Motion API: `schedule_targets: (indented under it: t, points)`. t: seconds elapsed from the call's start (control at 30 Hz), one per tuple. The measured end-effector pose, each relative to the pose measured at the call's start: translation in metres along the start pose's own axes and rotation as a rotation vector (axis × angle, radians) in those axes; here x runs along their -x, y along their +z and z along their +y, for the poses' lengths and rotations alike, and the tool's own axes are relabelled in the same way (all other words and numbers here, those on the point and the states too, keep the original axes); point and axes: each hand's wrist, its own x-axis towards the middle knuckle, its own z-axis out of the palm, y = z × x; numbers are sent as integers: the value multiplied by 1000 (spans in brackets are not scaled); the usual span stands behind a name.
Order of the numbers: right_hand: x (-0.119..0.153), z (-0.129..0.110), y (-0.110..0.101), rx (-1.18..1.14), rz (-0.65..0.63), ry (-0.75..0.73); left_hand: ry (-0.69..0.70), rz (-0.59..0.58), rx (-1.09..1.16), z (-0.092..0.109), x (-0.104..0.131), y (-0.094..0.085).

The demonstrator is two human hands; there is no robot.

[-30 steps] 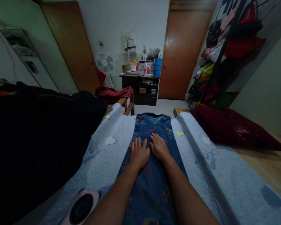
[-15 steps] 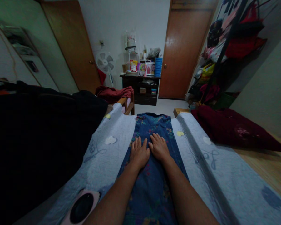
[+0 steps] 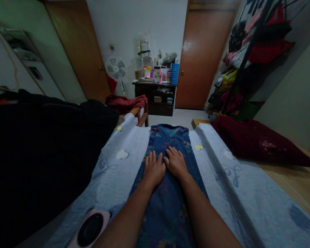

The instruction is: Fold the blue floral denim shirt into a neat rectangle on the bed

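A blue floral garment [image 3: 167,203] lies folded into a long strip on the light patterned bed sheet [image 3: 124,172], its dark collar at the far end. My left hand [image 3: 154,168] rests flat on it, palm down and fingers outstretched. Beside it, my right hand [image 3: 176,162] also lies flat on the cloth with its fingers extended. The two thumbs are almost touching. Neither hand grips anything. My forearms cover part of the garment's near end.
Black clothing [image 3: 46,155] fills the left side. A pink device with a round black face [image 3: 90,229] lies near my left forearm. At right sits a folded maroon garment [image 3: 258,143]. Beyond the bed stand a fan [image 3: 116,69] and a dark cabinet [image 3: 155,106].
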Motion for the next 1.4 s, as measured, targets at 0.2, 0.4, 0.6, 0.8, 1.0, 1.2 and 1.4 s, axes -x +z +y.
schedule_targets:
  t: [0.2,0.4,0.6,0.8,1.0,1.2,1.4]
  points:
    - [-2,2,-1,-75,118,-56,5,9,-9,0,0,1]
    - [-3,1,0,-64,94,-70,3,14,-14,0,0,1]
    - [-2,0,1,6,18,-38,-1,1,-6,0,0,0]
    - [-1,-1,0,42,5,6,-11,-5,5,0,0,0]
    - [0,-3,-3,51,-8,18,-11,-13,6,0,-1,-1]
    - [2,-5,-4,51,-10,54,0,-10,-16,0,0,-2]
    - [2,-5,-1,53,-18,105,2,-25,7,-3,-2,0]
